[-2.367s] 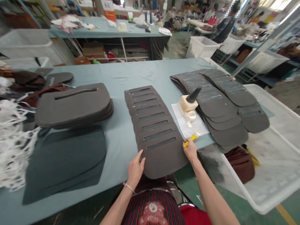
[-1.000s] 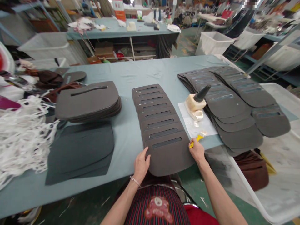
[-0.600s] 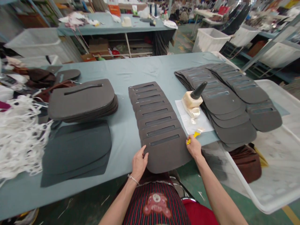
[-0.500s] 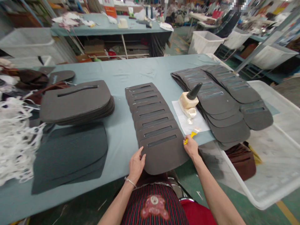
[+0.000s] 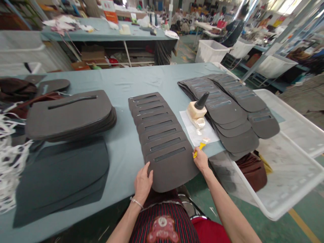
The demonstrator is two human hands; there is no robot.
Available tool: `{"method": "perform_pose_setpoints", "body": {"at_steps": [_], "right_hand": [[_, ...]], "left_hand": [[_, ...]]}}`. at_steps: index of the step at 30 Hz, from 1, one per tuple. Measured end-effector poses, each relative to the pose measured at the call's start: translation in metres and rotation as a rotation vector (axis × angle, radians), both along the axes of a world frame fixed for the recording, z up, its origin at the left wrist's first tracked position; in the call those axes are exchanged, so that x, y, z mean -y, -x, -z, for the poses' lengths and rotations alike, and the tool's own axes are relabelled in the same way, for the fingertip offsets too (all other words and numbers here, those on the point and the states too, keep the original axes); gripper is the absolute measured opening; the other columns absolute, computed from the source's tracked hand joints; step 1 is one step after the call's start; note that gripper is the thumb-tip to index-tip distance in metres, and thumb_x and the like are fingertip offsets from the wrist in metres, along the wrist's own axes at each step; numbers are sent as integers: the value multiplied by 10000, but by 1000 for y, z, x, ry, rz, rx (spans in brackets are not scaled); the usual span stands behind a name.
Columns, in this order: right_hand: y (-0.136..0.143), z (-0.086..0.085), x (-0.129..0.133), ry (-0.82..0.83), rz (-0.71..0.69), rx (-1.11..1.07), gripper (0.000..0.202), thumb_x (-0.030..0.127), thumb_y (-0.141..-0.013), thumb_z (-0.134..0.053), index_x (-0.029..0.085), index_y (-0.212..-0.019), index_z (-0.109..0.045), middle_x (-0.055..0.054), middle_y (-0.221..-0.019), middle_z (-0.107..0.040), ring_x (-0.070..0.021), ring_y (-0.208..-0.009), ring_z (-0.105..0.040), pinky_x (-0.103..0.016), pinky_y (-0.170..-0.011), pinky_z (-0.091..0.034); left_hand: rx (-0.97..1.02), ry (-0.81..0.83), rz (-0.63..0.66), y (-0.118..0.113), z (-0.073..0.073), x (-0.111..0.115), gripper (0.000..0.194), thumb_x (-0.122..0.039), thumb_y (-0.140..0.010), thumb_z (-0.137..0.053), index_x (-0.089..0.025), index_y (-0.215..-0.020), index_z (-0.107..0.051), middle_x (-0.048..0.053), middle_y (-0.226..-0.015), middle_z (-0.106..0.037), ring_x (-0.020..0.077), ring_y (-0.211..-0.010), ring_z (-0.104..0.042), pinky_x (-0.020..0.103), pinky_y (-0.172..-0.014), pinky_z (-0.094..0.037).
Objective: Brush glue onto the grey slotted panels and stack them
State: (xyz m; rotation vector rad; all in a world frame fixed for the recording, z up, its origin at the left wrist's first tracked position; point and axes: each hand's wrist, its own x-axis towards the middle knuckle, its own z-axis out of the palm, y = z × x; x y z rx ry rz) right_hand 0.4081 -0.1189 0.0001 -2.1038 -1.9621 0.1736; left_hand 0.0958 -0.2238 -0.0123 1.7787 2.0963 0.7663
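Observation:
Several dark grey slotted panels [image 5: 172, 172] lie overlapped in a column on the blue-green table [image 5: 124, 135], the nearest one reaching over the table's front edge. My left hand [image 5: 143, 180] is at the left edge of that panel, thumb and forefinger apart. My right hand [image 5: 201, 159] is closed around a yellow-handled brush [image 5: 201, 147] beside the panel's right edge. The brush's bristles are over a white sheet [image 5: 211, 133]. On this sheet stands a cream glue bottle [image 5: 196, 110] with a black cone nozzle, white glue around its base.
Grey panel stacks [image 5: 71, 113] and dark sheets [image 5: 63, 175] lie left, near white straps [image 5: 10, 168]. More slotted panels [image 5: 225, 111] lie right. A white bin [image 5: 298, 172] with brown pieces stands beside the table. A person [image 5: 231, 32] is in the background.
The view has shifted, so most things appear further left. Both hands stay at the nearest panel's edges, and the brush remains in my right hand.

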Motion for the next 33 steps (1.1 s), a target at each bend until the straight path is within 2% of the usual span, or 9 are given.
{"method": "perform_pose_setpoints", "body": {"at_steps": [5,9,11,14,18,22,25,28,33], "right_hand": [[3,-8,1,-115,-41,130,149,184,-810,-581,182,-947,-521,-78,-914,-531,-195,-859,-446,-248,-653,-276],[7,-12,0,-76,-150,162,135,124,-837,-520,201,-939,-561,-80,-901,-556,-211,-905,-457,-268,-690,-301],[6,-16,-3,-75,-133,140,116,202,-876,-511,214,-968,-581,-78,-889,-569,-207,-892,-477,-269,-694,-319],[-6,-31,-13,-175,-53,63,248,333,-910,-476,236,-1110,-585,-81,-913,-588,-197,-850,-514,-272,-696,-363],[-34,-66,-46,-416,138,-252,359,422,-896,-425,197,-1099,-617,-81,-915,-628,-169,-747,-577,-271,-675,-441],[-52,-92,-96,-474,384,-668,361,400,-782,-525,148,-1016,-635,-25,-660,-638,-151,-543,-604,-237,-517,-475],[-51,-96,-135,-481,479,-743,333,365,-734,-534,127,-938,-648,-22,-576,-634,-157,-488,-613,-220,-453,-465],[-46,-92,-161,-455,480,-717,259,333,-709,-546,130,-821,-660,-29,-513,-622,-159,-447,-605,-215,-447,-459],[-48,-86,-165,-444,452,-675,245,323,-689,-573,140,-827,-657,-32,-522,-634,-169,-471,-620,-222,-488,-465]], "left_hand": [[-248,-84,7,-11,-12,1,400,-212,-859,-434,-175,-1251,-506,138,-1258,-491,261,-1147,-460,403,-924,-406],[-287,-74,121,-13,-12,0,387,-144,-861,-383,-189,-1217,-530,112,-1233,-539,240,-1160,-464,388,-935,-381],[-291,-80,132,-12,-9,1,378,-186,-874,-387,-183,-1227,-523,118,-1237,-541,240,-1157,-471,388,-935,-375],[-299,-121,169,-10,-3,7,481,-368,-872,-441,-165,-1307,-456,139,-1321,-486,267,-1227,-419,417,-972,-348],[-339,-172,227,-7,11,13,718,-523,-824,-469,-142,-1411,-309,154,-1437,-370,295,-1334,-292,459,-1018,-292],[-368,-196,216,-6,26,12,765,-565,-806,-456,-166,-1432,-271,144,-1455,-354,295,-1339,-292,475,-1018,-275],[-376,-237,193,-5,35,10,764,-562,-792,-461,-188,-1432,-277,134,-1439,-386,293,-1307,-342,471,-992,-292],[-386,-282,176,-5,42,8,768,-550,-776,-477,-186,-1426,-290,136,-1407,-431,295,-1259,-399,469,-949,-320],[-397,-308,177,-3,48,5,770,-543,-768,-486,-198,-1427,-288,128,-1387,-459,290,-1226,-435,456,-924,-341]]}}
